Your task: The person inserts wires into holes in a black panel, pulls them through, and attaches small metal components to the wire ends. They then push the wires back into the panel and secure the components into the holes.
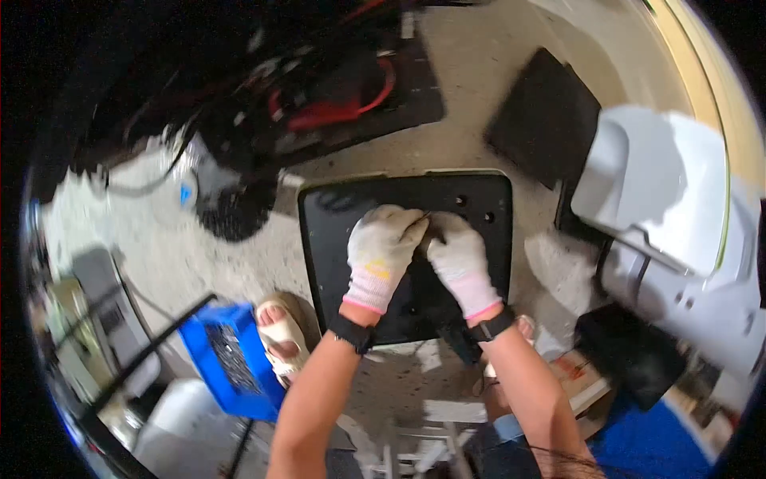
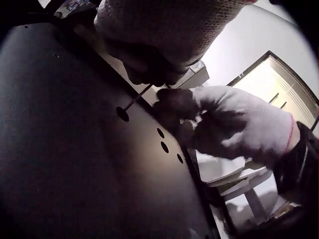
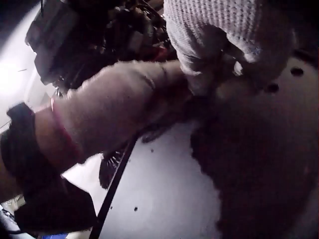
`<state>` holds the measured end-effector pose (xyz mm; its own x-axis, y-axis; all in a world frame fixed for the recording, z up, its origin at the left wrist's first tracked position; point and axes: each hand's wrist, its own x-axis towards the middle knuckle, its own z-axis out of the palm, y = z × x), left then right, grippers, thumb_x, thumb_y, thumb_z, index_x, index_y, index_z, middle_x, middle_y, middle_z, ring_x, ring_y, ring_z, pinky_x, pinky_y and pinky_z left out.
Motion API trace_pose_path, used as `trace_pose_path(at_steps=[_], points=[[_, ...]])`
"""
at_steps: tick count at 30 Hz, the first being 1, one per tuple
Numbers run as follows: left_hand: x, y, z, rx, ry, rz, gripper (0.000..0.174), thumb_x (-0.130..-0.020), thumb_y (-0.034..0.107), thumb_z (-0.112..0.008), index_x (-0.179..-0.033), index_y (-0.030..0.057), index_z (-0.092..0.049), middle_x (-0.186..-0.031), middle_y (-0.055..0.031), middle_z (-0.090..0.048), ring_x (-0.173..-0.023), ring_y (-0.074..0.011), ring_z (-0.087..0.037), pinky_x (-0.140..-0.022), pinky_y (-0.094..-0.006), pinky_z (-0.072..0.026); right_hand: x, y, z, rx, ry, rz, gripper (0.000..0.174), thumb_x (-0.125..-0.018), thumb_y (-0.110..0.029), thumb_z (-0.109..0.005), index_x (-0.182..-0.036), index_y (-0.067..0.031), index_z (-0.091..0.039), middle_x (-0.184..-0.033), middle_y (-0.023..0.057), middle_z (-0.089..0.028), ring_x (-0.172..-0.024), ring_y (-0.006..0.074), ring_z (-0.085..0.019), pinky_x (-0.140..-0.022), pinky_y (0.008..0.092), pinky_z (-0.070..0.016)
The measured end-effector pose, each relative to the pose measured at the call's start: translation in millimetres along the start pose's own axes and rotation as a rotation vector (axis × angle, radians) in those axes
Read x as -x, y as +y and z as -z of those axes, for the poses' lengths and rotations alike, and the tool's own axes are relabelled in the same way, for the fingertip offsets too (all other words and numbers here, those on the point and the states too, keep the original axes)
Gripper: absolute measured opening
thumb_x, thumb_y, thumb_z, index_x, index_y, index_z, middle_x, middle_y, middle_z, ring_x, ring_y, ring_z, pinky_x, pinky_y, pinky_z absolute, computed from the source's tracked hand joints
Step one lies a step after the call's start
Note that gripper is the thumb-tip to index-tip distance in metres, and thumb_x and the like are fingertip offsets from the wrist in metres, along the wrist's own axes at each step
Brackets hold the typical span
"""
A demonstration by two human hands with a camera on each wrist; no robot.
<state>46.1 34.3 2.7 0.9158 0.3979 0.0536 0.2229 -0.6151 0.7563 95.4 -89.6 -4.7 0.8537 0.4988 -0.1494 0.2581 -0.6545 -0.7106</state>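
A black, flat panel [image 1: 329, 255] with rounded corners lies in front of the person, with several small round holes in it. Both hands wear white knit gloves and meet over its middle. The left hand [image 1: 381, 249] pinches a thin metal rod [image 2: 138, 97], whose lower end stands slanted in a hole [image 2: 122, 114] of the panel in the left wrist view. Close against the left fingertips, the right hand [image 1: 461, 255] has its fingers bent inward near the rod's upper end. Its fingertips are in shadow, and I cannot tell whether they grip anything.
A blue bin [image 1: 231, 359] stands at the left beside a sandalled foot [image 1: 281, 335]. White plastic shells [image 1: 658, 188] are stacked at the right, near a dark square mat [image 1: 544, 116]. Beyond the panel, a dark surface holds a red item [image 1: 327, 114] and clutter.
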Motion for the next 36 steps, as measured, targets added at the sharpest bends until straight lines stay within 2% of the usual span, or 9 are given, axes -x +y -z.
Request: trace_pose_path(at_steps=[2,3,4,7,14,17,25,33,36], points=[[-2,10,4,0.005,-0.069,0.04,0.016,-0.077,0.017,-0.062,-0.081,0.0022,-0.065,-0.075,-0.0135,-0.061,-0.071,-0.0301,-0.059,-0.064,-0.0348,-0.0457,14,7,-20,-0.204,0.009,-0.026,0.019,-0.079,-0.009,-0.052,-0.094,-0.0014,-0.06,-0.092,0.0169,-0.06,-0.084,0.0304,-0.059,-0.074,0.0358,-0.0468],[-2,13,2,-0.026,-0.053,0.013,0.016,-0.076,0.016,-0.063,-0.081,0.0013,-0.064,-0.074,-0.0139,-0.061,-0.071,-0.0294,-0.059,-0.064,-0.0328,-0.0459,20,21,-52,-1.029,0.102,-0.425,0.014,-0.082,-0.009,-0.048,-0.087,-0.0015,-0.059,-0.091,0.0161,-0.058,-0.08,0.029,-0.059,-0.069,0.0346,-0.0467],[0,12,0,-0.024,-0.059,0.003,0.017,-0.076,0.017,-0.064,-0.082,0.001,-0.064,-0.076,-0.0139,-0.061,-0.071,-0.029,-0.059,-0.065,-0.0324,-0.0461,19,17,-53,-1.209,0.085,-0.544,0.013,-0.084,-0.01,-0.047,-0.087,-0.0034,-0.058,-0.093,0.0138,-0.057,-0.081,0.0272,-0.059,-0.068,0.0318,-0.0472],[-1,24,3,-0.091,-0.094,-0.052,0.016,-0.076,0.016,-0.065,-0.082,0.0012,-0.064,-0.076,-0.0136,-0.061,-0.07,-0.0283,-0.059,-0.065,-0.0321,-0.0459,17,8,-46,-0.253,0.204,-0.061,0.015,-0.079,-0.009,-0.048,-0.091,-0.0113,-0.058,-0.087,0.0071,-0.057,-0.079,0.0263,-0.059,-0.064,0.033,-0.0485],[-14,23,26,-0.197,-0.232,-0.109,0.022,-0.075,0.016,-0.065,-0.093,0.0043,-0.061,-0.083,-0.0108,-0.059,-0.072,-0.029,-0.057,-0.063,-0.0336,-0.0457,-2,8,-34,-0.161,0.069,-0.028,0.013,-0.074,-0.013,-0.058,-0.086,-0.015,-0.061,-0.083,0.0034,-0.058,-0.074,0.0256,-0.06,-0.061,0.0346,-0.0492],[-34,29,55,-0.649,-0.42,-0.661,0.035,-0.07,0.02,-0.066,-0.101,0.006,-0.058,-0.085,-0.0084,-0.059,-0.074,-0.0261,-0.058,-0.061,-0.0358,-0.047,-8,14,-30,-0.124,0.018,0.038,0.011,-0.075,-0.015,-0.055,-0.085,-0.0153,-0.061,-0.082,0.0029,-0.057,-0.074,0.0244,-0.06,-0.06,0.0344,-0.0483],[-88,69,60,-0.85,-0.821,-1.119,0.031,-0.065,0.021,-0.065,-0.093,0.0076,-0.059,-0.089,-0.0035,-0.056,-0.085,-0.0189,-0.054,-0.061,-0.031,-0.0438,-16,17,-21,-0.126,-0.124,0.127,0.01,-0.077,-0.017,-0.052,-0.08,-0.0113,-0.059,-0.083,0.0062,-0.057,-0.077,0.0263,-0.061,-0.06,0.0377,-0.0496],[-95,61,50,-0.963,-0.973,-1.019,0.018,-0.067,0.026,-0.063,-0.073,0.0097,-0.061,-0.067,-0.0039,-0.05,-0.069,-0.0207,-0.053,-0.055,-0.0339,-0.0403,-20,18,-18,-0.136,-0.186,0.102,0.011,-0.076,-0.017,-0.053,-0.077,-0.0089,-0.06,-0.081,0.0083,-0.058,-0.078,0.0265,-0.062,-0.061,0.0385,-0.0507],[-74,41,56,-1.026,-0.885,-0.629,0.02,-0.075,0.03,-0.061,-0.068,0.0103,-0.062,-0.068,-0.008,-0.056,-0.066,-0.025,-0.056,-0.056,-0.037,-0.0422,-16,16,-18,-0.108,-0.11,0.114,0.011,-0.075,-0.018,-0.055,-0.076,-0.0082,-0.06,-0.08,0.0088,-0.058,-0.077,0.0267,-0.062,-0.063,0.0385,-0.0505]])
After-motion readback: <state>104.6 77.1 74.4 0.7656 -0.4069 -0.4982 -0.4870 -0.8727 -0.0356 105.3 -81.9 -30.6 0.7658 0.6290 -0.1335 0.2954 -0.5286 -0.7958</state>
